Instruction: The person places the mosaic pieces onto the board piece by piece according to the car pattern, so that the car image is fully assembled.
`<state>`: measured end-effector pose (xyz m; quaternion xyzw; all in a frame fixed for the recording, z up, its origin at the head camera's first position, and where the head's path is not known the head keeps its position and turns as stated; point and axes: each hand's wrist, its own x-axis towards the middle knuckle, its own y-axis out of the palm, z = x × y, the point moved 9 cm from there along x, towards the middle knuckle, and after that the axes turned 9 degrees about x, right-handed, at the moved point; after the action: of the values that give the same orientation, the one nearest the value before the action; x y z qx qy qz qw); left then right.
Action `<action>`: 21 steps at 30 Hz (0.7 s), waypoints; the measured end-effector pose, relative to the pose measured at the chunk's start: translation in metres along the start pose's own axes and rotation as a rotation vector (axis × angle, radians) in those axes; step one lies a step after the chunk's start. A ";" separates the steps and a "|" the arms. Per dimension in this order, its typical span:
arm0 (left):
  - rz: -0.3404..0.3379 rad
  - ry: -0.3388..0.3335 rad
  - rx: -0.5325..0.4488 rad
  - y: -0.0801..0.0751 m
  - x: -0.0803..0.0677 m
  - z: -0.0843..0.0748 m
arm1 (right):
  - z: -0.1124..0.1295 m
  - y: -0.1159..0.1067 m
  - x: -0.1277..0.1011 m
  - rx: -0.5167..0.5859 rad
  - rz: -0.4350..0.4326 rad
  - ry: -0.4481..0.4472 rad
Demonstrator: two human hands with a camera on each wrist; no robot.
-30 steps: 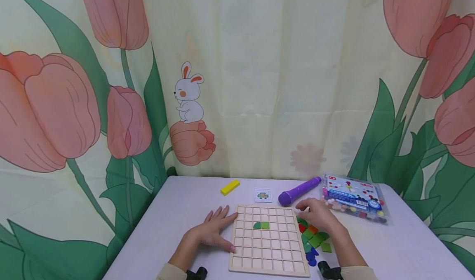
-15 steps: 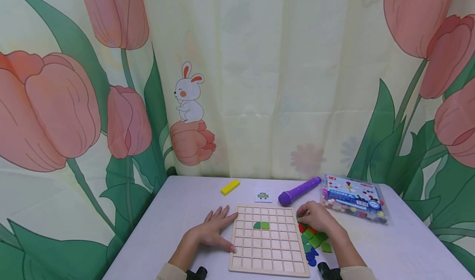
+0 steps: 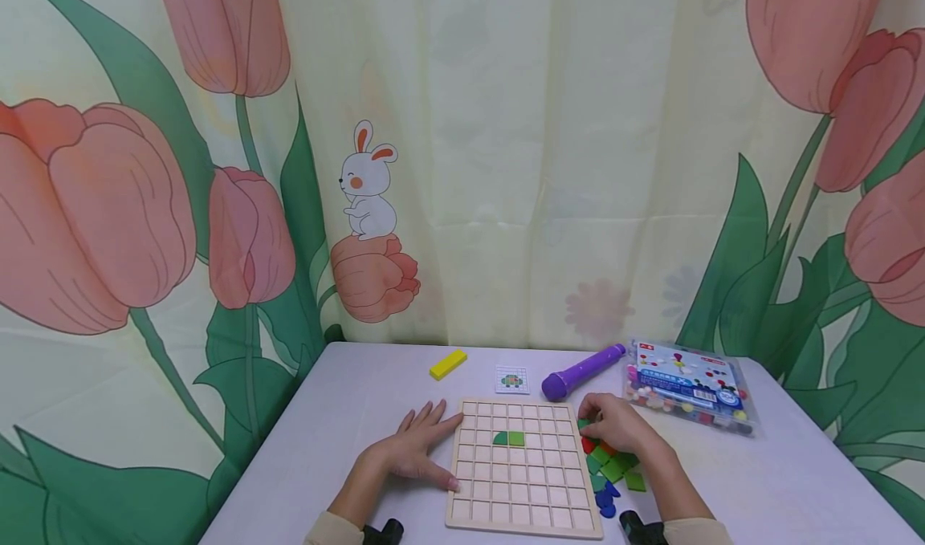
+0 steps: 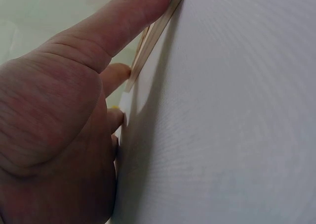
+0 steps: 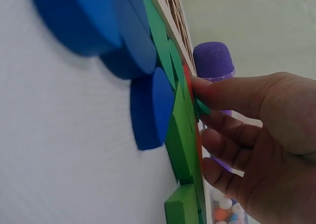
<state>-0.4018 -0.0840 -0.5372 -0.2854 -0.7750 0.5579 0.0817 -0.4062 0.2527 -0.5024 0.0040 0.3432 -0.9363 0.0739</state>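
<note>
Right hand [image 3: 614, 426] curls onto the loose tile pile [image 3: 610, 469] just right of the wooden grid board [image 3: 520, 469], fingertips pinching a green tile [image 5: 201, 107]. Left hand [image 3: 415, 449] lies flat, fingers straight, bracing the board's left edge, probably steadying it.

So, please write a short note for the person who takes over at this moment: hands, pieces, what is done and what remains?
Left hand: flat on the table, fingers against the left edge of the wooden grid board.
Right hand: fingertips on a green piece in the pile of green, red and blue flat pieces right of the board; a firm grip is not clear.
Done: two green pieces sit side by side in the board.
Left: all other cells are empty. The small pattern card lies behind the board.
</note>
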 end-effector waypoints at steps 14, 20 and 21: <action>0.000 0.001 0.012 -0.001 0.000 -0.002 | 0.013 -0.016 -0.005 0.112 -0.106 -0.037; 0.009 -0.011 0.004 -0.001 0.000 -0.001 | 0.030 -0.018 -0.007 0.144 -0.126 -0.105; 0.009 -0.012 0.004 -0.001 0.000 -0.001 | 0.033 -0.018 -0.007 0.149 -0.131 -0.118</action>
<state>-0.4017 -0.0837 -0.5362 -0.2852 -0.7731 0.5616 0.0753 -0.4003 0.2463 -0.4653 -0.0681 0.2673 -0.9607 0.0320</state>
